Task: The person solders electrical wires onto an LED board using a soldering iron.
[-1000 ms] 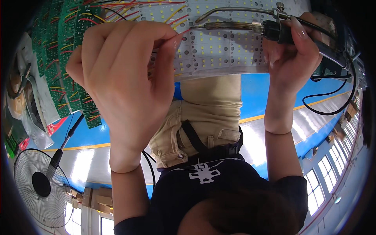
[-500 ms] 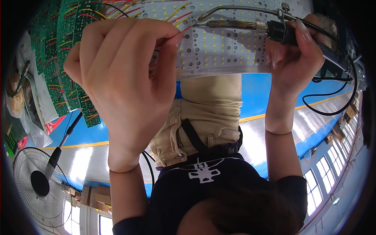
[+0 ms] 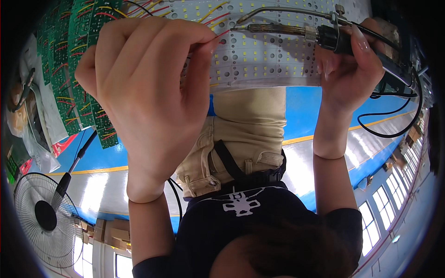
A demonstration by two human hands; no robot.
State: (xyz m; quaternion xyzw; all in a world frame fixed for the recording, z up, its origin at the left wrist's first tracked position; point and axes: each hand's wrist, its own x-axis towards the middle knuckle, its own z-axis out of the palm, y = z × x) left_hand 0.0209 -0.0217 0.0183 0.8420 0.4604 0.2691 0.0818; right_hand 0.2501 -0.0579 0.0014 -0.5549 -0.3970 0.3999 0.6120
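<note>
Between thumb and index finger, my left hand (image 3: 148,88) pinches a thin red wire (image 3: 224,34). The wire's end meets the tip of a soldering iron (image 3: 278,29) over a white LED board (image 3: 259,55) dotted with small yellow chips and round holes. My right hand (image 3: 350,60) is closed around the iron's black handle. A bent metal feed tube (image 3: 282,10) is clamped to the iron and runs above its shaft, ending close to the tip. More red and yellow wires (image 3: 215,16) stick out of the board beyond my left hand. The fingertips hide part of the held wire.
Green circuit boards (image 3: 65,69) with red and yellow wires lie at the left, beside plastic bags (image 3: 39,134). A standing fan (image 3: 46,215) is at the lower left. Black cable (image 3: 394,134) loops at the right, near a dark device (image 3: 394,78). Blue flooring (image 3: 301,109) shows below the board's edge.
Hardly anything differs. The board, the wires and the iron's tip sit very slightly farther right in the picture; both hands keep their grips.
</note>
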